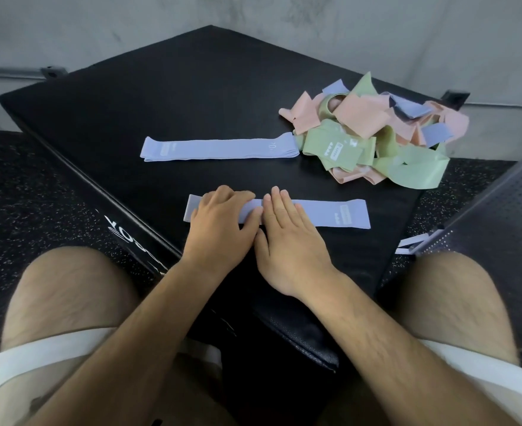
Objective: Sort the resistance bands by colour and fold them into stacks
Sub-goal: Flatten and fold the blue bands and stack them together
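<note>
I am watching both hands resting on a lavender resistance band [330, 212] that is lying flat and straight along the near part of the black padded box [161, 96]; the right hand [287, 232] is pressing down on the band's middle with its fingers straight and close together, palm down, holding nothing; the left hand [219, 222] is sitting on the band's left part, just beside the right one, with its fingers bending over the far edge and the tips hidden, so I cannot tell whether it is pinching the band or only pressing it; the band's right end is showing a small printed label. Farther back, a second lavender band [219, 148] is lying flat, parallel to the first and well apart from it; its right end is touching a loose pile of bands [376, 130], pink, green and lavender tangling together at the box's right side. A grey perforated panel [499, 216] is leaning in at the right; speckled dark flooring [22, 195] is surrounding the box.
</note>
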